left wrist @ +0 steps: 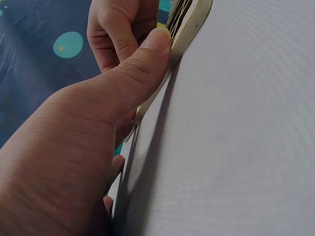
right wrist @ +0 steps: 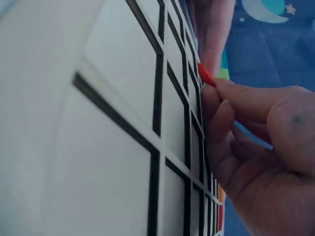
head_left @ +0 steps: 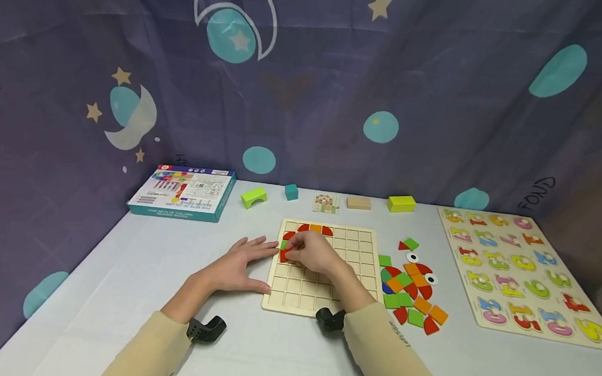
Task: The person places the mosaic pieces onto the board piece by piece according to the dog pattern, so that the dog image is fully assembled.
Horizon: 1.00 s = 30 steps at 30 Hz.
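Note:
A wooden grid board [head_left: 352, 249] lies in the middle of the table, with red and orange tiles [head_left: 314, 229] in its top row. My right hand [head_left: 312, 252] pinches a red tile [head_left: 284, 256] over the board's left column; in the right wrist view the red tile [right wrist: 205, 74] sits at my fingertips against the board's grid [right wrist: 157, 88]. My left hand [head_left: 243, 262] lies flat on the table beside the board's left edge, thumb [left wrist: 142, 59] pressed against the board's rim [left wrist: 189, 29].
A heap of loose green, orange and red tiles [head_left: 412, 287] lies right of the board. A number puzzle [head_left: 519, 273] fills the right side. A boxed set [head_left: 185, 191], blocks [head_left: 253, 196] and a pattern card [head_left: 326, 203] stand along the back edge.

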Motion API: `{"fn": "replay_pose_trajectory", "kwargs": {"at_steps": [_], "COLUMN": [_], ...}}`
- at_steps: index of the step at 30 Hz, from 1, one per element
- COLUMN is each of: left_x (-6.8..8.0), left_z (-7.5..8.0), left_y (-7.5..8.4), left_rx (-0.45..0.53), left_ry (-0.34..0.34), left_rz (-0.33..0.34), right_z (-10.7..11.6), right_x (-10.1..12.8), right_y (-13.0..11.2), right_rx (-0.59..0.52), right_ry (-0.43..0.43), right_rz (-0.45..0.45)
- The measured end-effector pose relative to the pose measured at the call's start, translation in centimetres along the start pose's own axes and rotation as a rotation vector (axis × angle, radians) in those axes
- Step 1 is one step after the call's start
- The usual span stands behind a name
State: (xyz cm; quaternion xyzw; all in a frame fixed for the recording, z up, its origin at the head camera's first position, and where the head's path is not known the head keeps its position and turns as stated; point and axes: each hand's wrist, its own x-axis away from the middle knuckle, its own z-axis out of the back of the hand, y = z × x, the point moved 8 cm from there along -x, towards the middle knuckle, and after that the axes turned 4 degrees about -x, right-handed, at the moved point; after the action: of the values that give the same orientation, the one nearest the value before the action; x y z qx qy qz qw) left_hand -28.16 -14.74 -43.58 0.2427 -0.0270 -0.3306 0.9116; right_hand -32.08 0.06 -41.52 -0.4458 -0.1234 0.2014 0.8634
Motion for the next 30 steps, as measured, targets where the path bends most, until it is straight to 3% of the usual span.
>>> {"fn": "replay_pose_trajectory", "kwargs": {"at_steps": [8, 30], "left_x": [0.02, 0.01], "left_z": [0.0, 0.11], "left_y": [-0.11, -0.04], "left_rx": [-0.001, -0.001], "left_ry": [-0.003, -0.001], "left_rz": [0.005, -0.002], "right_z": [-0.3, 0.0], "right_x": [0.01, -0.07], "right_y": [-0.36, -0.61], "right_rx": [0.053, 0.06], "right_ry": [-0.014, 0.028], "right_rz": [0.029, 0.034]}}
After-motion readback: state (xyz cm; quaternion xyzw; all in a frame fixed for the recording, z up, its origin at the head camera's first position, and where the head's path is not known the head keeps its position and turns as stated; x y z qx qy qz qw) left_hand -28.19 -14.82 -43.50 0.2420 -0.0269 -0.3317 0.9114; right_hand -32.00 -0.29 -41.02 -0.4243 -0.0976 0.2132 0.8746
